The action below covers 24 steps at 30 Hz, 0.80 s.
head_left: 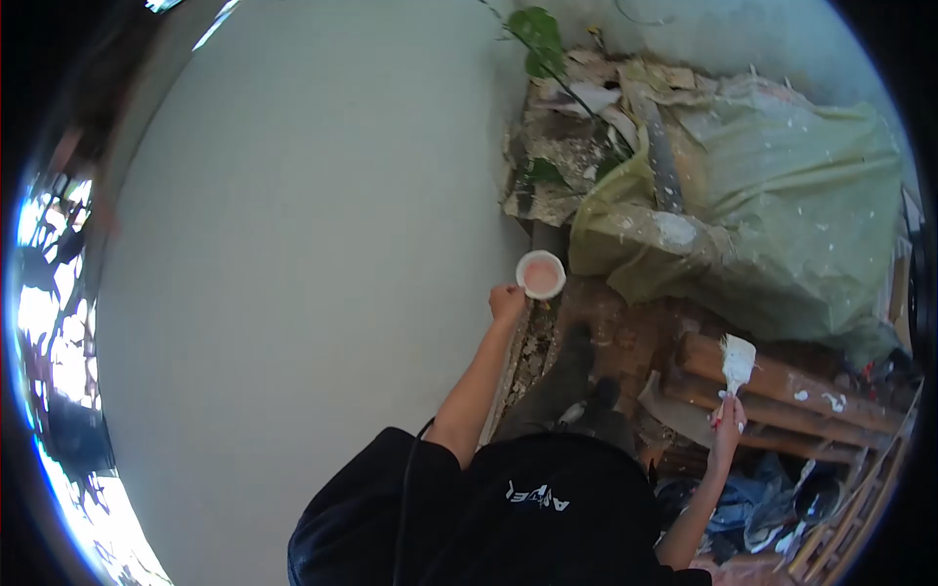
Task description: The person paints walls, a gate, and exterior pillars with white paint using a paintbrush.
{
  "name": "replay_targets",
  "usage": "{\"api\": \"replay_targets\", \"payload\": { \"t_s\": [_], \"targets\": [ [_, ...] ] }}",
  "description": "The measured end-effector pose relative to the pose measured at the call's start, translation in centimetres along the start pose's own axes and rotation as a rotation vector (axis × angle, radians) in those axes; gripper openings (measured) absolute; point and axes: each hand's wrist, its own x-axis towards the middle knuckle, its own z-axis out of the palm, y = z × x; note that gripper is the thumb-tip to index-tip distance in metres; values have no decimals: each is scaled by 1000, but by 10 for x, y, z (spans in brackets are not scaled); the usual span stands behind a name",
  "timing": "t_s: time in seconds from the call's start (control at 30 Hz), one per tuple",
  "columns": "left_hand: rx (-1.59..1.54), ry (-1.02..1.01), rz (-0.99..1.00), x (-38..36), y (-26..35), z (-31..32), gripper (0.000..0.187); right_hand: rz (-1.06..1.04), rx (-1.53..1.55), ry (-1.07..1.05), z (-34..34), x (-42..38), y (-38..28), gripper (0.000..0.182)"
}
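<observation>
My left hand (506, 305) is closed at the side of a small white cup (541, 274) with pinkish liquid inside, held out beside the pale wall (322, 215). Out to the right, my right hand (728, 415) is wrapped round the handle of a paintbrush (739, 361). White paint coats the brush, whose bristles point up and away from me. Some white spots show on the fingers of that hand.
A paint-spotted greenish sheet (782, 195) covers a pile at the upper right, next to a leafy plant (535, 39). Wooden slats (791, 391) lie at the right, near blue cloth (752, 503). My legs stand on a reddish floor (625, 332).
</observation>
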Motion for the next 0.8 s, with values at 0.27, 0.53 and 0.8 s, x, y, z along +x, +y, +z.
{"api": "replay_targets", "payload": {
  "t_s": [0.27,0.53,0.8],
  "targets": [
    [-345,-100,-257,126,45,61,10,137,-24,198,26,10,-17,27],
    [-459,-227,-435,196,51,107,10,200,-142,134,78,58,-65,26],
    [-419,-246,-591,219,28,136,10,267,-224,119,105,73,-78,25]
  ]
}}
